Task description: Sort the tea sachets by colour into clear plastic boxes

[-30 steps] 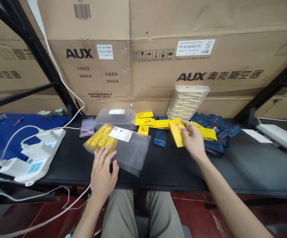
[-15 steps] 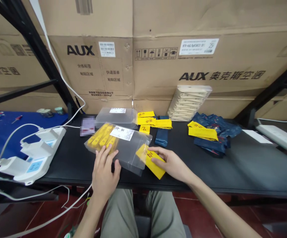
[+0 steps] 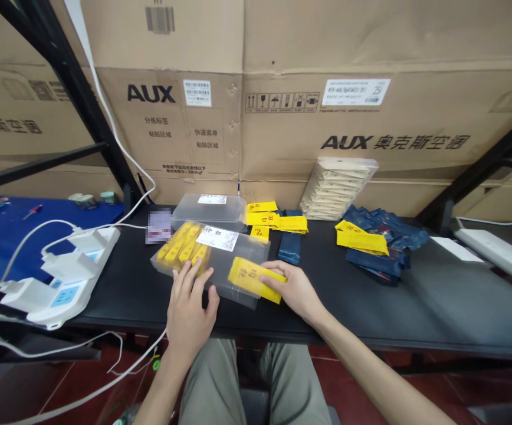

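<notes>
From where I stand, the person's right hand (image 3: pixel 295 290) has a yellow packet (image 3: pixel 256 278) pinched by its near right end, thumb on top and the other fingers along the far edge. The packet slants away to the left of those fingers, its leading part inside the open right end of a clear plastic box (image 3: pixel 220 276) and its gripped end still sticking out. The left hand (image 3: pixel 193 313) lies on the box's near side, fingers a little spread, the tips resting over a row of yellow packets (image 3: pixel 180 248) seen through the plastic at the left end; the thumb stands apart, pointing toward the box. A white label (image 3: pixel 217 238) sits on top of the box, between the row and the held packet. Just behind is another clear box (image 3: pixel 209 211), and to its right lie loose yellow packets (image 3: pixel 292 224) with a dark blue packet (image 3: pixel 289 248) in front of them. Farther right on the black worktop (image 3: pixel 424 307), more yellow packets (image 3: pixel 362 239) lie on a heap of dark blue packets (image 3: pixel 384 230), and a stack of cream packets (image 3: pixel 338 188) leans near the cardboard behind.
</notes>
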Demonstrator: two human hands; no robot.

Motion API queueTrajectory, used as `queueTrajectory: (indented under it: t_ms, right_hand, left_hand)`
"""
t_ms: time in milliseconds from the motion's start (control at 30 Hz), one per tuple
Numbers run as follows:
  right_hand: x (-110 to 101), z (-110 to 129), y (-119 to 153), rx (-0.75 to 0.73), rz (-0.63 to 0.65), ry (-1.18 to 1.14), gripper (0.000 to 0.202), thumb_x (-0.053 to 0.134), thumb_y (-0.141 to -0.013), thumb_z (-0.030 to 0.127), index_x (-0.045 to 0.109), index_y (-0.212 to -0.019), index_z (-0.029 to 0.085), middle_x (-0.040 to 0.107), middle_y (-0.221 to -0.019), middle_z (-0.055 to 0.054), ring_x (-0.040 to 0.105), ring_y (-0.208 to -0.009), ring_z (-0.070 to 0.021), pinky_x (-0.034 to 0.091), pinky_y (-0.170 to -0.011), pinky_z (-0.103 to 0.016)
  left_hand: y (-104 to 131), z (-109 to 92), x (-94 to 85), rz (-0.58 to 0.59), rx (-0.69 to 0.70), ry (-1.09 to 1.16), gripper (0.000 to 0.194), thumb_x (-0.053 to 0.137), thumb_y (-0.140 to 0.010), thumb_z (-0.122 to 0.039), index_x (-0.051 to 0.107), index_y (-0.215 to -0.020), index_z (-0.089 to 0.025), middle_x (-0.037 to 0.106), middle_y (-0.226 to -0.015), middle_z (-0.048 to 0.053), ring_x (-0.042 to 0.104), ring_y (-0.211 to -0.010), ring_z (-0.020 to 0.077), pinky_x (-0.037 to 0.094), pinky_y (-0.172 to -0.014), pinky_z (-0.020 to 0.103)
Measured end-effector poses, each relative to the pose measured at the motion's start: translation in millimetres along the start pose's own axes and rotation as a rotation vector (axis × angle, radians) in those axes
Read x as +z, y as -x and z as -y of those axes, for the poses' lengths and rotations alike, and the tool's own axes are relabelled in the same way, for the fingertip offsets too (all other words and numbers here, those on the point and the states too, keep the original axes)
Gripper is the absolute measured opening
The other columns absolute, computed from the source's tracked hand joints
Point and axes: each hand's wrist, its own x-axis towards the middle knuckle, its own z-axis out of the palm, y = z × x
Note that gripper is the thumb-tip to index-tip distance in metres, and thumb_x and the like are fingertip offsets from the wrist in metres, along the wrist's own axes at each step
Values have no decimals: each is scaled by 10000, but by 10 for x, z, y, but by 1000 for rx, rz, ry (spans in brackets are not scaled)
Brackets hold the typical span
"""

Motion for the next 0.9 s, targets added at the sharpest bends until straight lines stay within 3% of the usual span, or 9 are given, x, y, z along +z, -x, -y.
queueTrajectory:
  t_ms: [67,167,267,367,500,633,833,900]
  right_hand:
    - [51,31,-24,-34,31,25,283,695,-797,405,727,-980,192,767,-1017,-48,716,-939,-246,549,-848,-351]
    - [145,33,-54,-117,37,62,277,669,-830,363,728,-1049,205,753,-1087,-47,697,-1003,-241,528,-904,-360]
    - [230,2,-75,-312,14,167,268,596,-892,281,699,-1130,210,721,-1124,-68,667,-1042,-218,513,-931,-359]
    - [290,-16,-88,-519,-3,402,229,533,-936,228,719,-1068,207,689,-1090,-101,636,-1012,-221,509,-921,-392]
    - [314,30,-97,-628,70,599,291,638,-901,317,679,-1161,195,662,-1153,-112,597,-1070,-248,499,-967,-435]
    - [318,121,-121,-650,151,676,517,691,-849,419,602,-1283,151,606,-1239,-145,578,-1121,-273,511,-992,-446]
    - [486,157,-259,-519,83,750,503,651,-851,429,611,-1298,203,646,-1019,-144,608,-983,-321,547,-890,-515]
    - [560,144,-315,-479,36,730,498,625,-871,422,588,-1323,215,658,-1034,-151,615,-1010,-332,538,-905,-513]
  left_hand:
    - [1,1,3,-2,1,0,330,546,-912,-189,555,-1242,-193,559,-1403,110,433,-1386,315,359,-1153,585]
    - [3,2,6,-6,-3,5,323,544,-912,-191,558,-1235,-196,569,-1390,107,445,-1376,314,366,-1149,584]
    - [6,2,4,-4,-6,7,326,540,-913,-192,555,-1238,-196,565,-1394,108,445,-1376,315,364,-1150,583]
    - [5,2,2,-2,-4,6,331,538,-912,-189,553,-1243,-195,558,-1404,110,438,-1382,315,361,-1153,581]
    - [1,2,6,2,-1,5,322,539,-911,-187,561,-1232,-190,563,-1399,112,440,-1380,311,366,-1150,577]
    - [1,3,9,-6,-4,2,326,541,-909,-190,560,-1235,-193,563,-1398,111,441,-1380,307,360,-1155,573]
    - [-2,1,1,7,-12,12,335,537,-904,-185,556,-1239,-200,557,-1407,113,433,-1387,305,353,-1158,573]
    - [-4,0,2,10,-16,12,332,537,-903,-185,560,-1234,-196,556,-1407,119,431,-1390,304,353,-1157,573]
